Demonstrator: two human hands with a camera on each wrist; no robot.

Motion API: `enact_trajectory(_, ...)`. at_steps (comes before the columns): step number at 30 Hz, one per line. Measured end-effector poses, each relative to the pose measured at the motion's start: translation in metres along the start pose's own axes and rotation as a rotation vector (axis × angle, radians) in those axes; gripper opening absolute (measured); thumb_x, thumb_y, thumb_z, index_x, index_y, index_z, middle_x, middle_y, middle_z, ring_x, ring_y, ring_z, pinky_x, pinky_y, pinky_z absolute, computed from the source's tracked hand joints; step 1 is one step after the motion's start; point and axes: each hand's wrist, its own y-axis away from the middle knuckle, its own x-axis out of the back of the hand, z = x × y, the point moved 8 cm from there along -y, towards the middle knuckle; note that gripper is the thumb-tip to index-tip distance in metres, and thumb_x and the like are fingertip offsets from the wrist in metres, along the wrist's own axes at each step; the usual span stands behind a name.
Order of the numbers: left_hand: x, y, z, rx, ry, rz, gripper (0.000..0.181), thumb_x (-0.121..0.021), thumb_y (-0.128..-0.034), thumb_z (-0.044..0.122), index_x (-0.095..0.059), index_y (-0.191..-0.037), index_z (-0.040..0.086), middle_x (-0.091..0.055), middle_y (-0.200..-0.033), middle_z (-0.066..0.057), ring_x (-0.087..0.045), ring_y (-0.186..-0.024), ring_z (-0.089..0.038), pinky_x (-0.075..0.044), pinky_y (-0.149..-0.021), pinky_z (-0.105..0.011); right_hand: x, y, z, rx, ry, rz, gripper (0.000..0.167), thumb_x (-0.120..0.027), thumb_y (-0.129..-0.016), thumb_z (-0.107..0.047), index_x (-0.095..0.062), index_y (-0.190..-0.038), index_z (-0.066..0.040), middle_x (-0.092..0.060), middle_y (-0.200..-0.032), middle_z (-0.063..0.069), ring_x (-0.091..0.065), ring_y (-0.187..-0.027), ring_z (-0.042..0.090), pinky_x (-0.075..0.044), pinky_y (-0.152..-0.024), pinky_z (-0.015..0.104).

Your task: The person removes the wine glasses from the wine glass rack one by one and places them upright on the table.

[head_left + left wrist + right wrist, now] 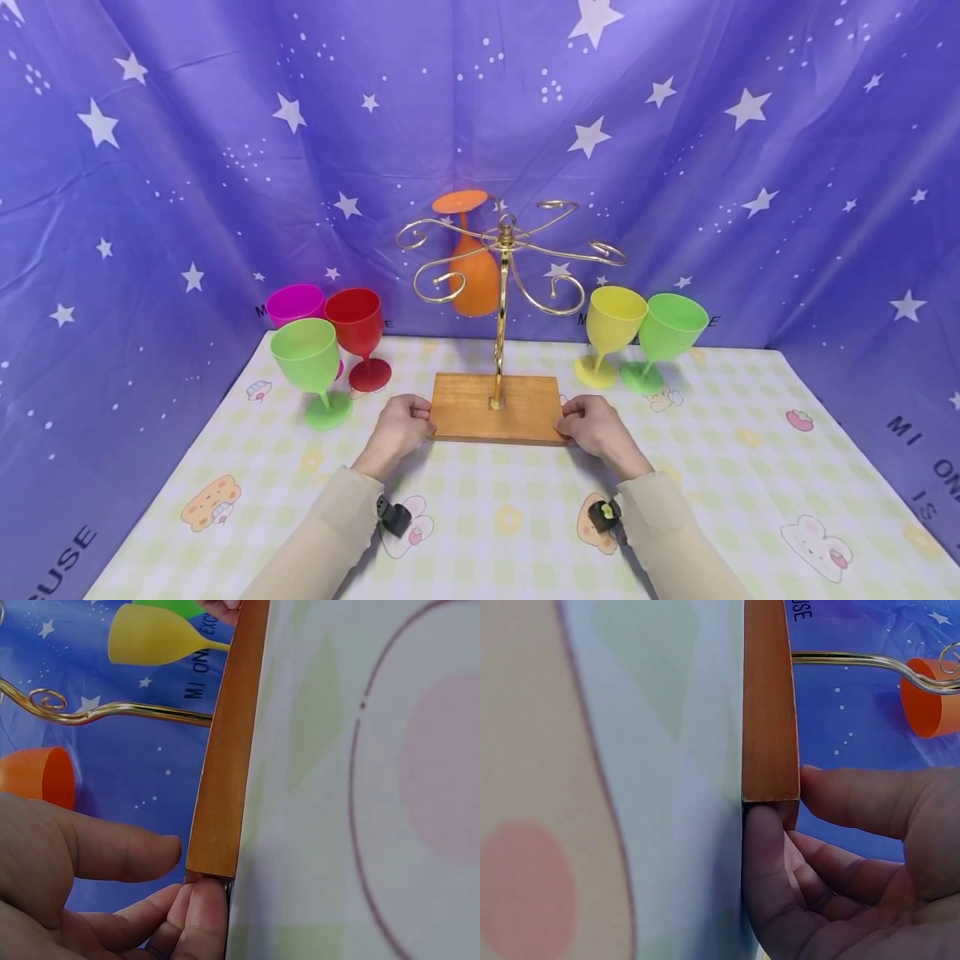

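A wine glass rack stands mid-table, with a flat wooden base (465, 408), a twisted gold post (500, 333) and several curled wire arms. An orange goblet (480, 287) hangs upside down from it at the back left. My left hand (397, 431) holds the left end of the base; in the left wrist view its fingers (204, 911) are against the end face and the thumb is by the top edge. At the opposite end, my right hand (600, 429) grips the base, thumb (840, 793) at the top edge and fingers curled at the end face.
Left of the rack stand a magenta goblet (295, 302), a red goblet (355, 321) and a light green goblet (306, 354), all upright. To its right are a yellow goblet (615, 321) and another green goblet (671, 327). A starry purple curtain (480, 108) encloses the table.
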Motion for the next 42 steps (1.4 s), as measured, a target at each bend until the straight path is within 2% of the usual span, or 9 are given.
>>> enact_trajectory(4,0.002,0.000,0.001,0.002,-0.004,-0.001,0.026,-0.063,-0.0760,-0.007,-0.062,-0.101,-0.004,-0.059,-0.086,-0.009,-0.055,-0.074,-0.019,-0.048,-0.059,-0.025,0.000,0.000,0.000,-0.005,-0.012,-0.005,0.016,-0.064,-0.085,-0.007,-0.061,-0.098,0.001,-0.061,-0.085,0.010,-0.059,-0.068,0.018,-0.050,-0.060,0.029)
enact_trajectory(14,0.003,0.002,0.003,-0.013,-0.021,-0.003,0.026,-0.063,-0.0760,-0.009,-0.062,-0.102,-0.005,-0.059,-0.086,-0.009,-0.055,-0.076,-0.019,-0.048,-0.062,-0.026,0.000,-0.002,0.003,-0.038,-0.125,-0.019,0.018,-0.062,-0.086,-0.004,-0.060,-0.101,0.005,-0.060,-0.090,0.014,-0.060,-0.070,0.018,-0.054,-0.061,0.029)
enact_trajectory(28,0.004,0.001,0.004,0.001,0.000,-0.014,0.030,-0.065,-0.0737,-0.008,-0.063,-0.103,-0.004,-0.061,-0.088,-0.009,-0.056,-0.079,-0.019,-0.047,-0.068,-0.026,-0.001,-0.001,0.005,-0.043,-0.148,0.004,0.018,-0.062,-0.084,-0.002,-0.059,-0.100,0.005,-0.059,-0.090,0.015,-0.059,-0.068,0.019,-0.053,-0.059,0.030)
enact_trajectory(34,0.012,0.001,0.012,-0.037,0.012,-0.005,0.035,-0.063,-0.0719,-0.007,-0.062,-0.107,-0.006,-0.063,-0.091,-0.011,-0.059,-0.081,-0.021,-0.049,-0.073,-0.031,-0.003,-0.002,0.005,-0.050,-0.160,-0.003,0.018,-0.062,-0.084,-0.002,-0.059,-0.100,0.005,-0.058,-0.090,0.015,-0.059,-0.067,0.019,-0.054,-0.059,0.030)
enact_trajectory(42,0.021,-0.001,0.035,-0.111,0.005,0.015,0.031,-0.064,-0.0798,0.001,-0.062,-0.110,-0.006,-0.062,-0.094,-0.012,-0.059,-0.087,-0.024,-0.049,-0.080,-0.036,-0.002,-0.003,0.005,-0.050,-0.141,-0.001,0.018,-0.062,-0.084,-0.002,-0.059,-0.101,0.005,-0.059,-0.091,0.016,-0.059,-0.068,0.019,-0.054,-0.059,0.030)
